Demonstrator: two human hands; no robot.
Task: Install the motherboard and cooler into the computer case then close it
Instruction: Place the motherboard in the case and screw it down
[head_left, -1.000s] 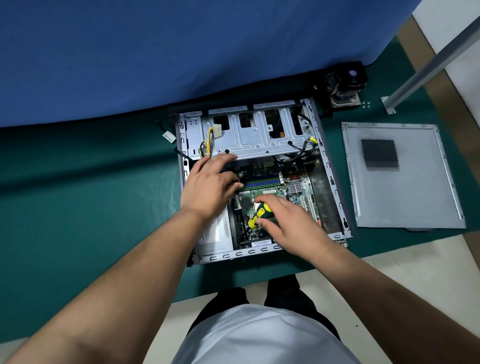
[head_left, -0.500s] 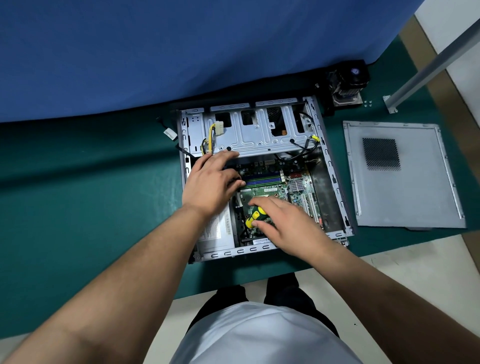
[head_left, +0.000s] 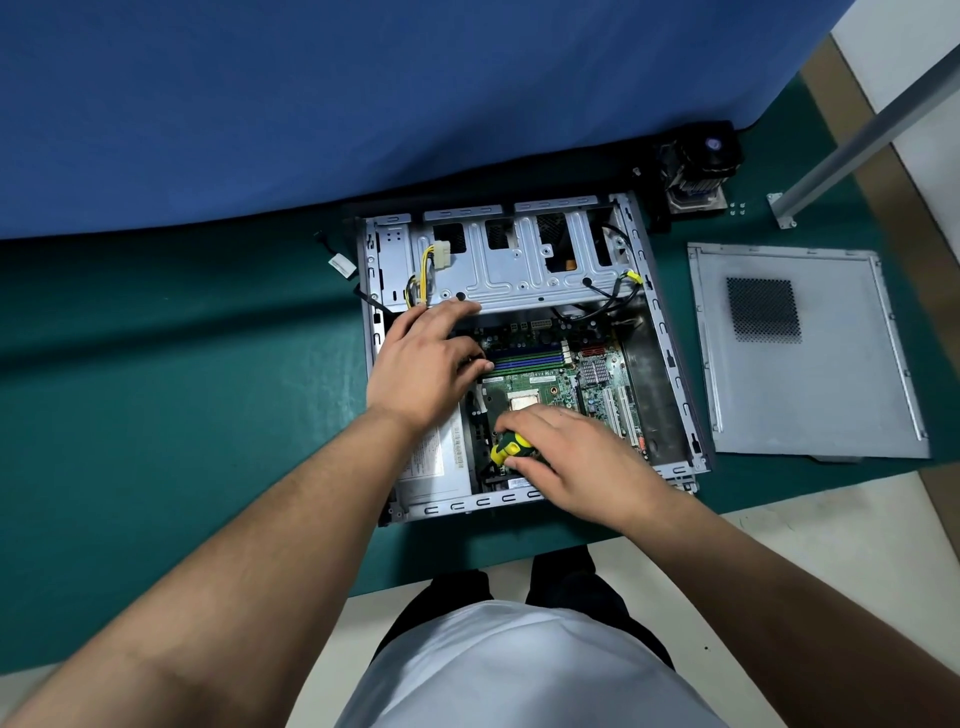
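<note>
The open grey computer case (head_left: 670, 358) lies flat on the green mat. Inside it sits the green motherboard (head_left: 561, 374), its bare CPU socket showing. My left hand (head_left: 426, 364) rests on the board's left edge, one finger stretched along the drive cage and the others bent onto the board. My right hand (head_left: 571, 457) grips a yellow and green screwdriver (head_left: 509, 448) over the board's near left corner; its tip is hidden. The black cooler (head_left: 696, 169) stands on the mat behind the case's right corner. The grey side panel (head_left: 800, 358) lies flat to the right of the case.
A blue curtain (head_left: 363, 104) hangs behind the mat. Small screws (head_left: 737, 208) lie beside the cooler, near the foot of a slanted metal post (head_left: 841, 140). The silver power supply (head_left: 434, 462) fills the case's near left corner. Yellow and black cables (head_left: 423, 275) hang from the drive cage.
My right hand has moved slightly toward me and to the left with the screwdriver, uncovering the CPU socket. My left hand has stayed on the board's left edge.
</note>
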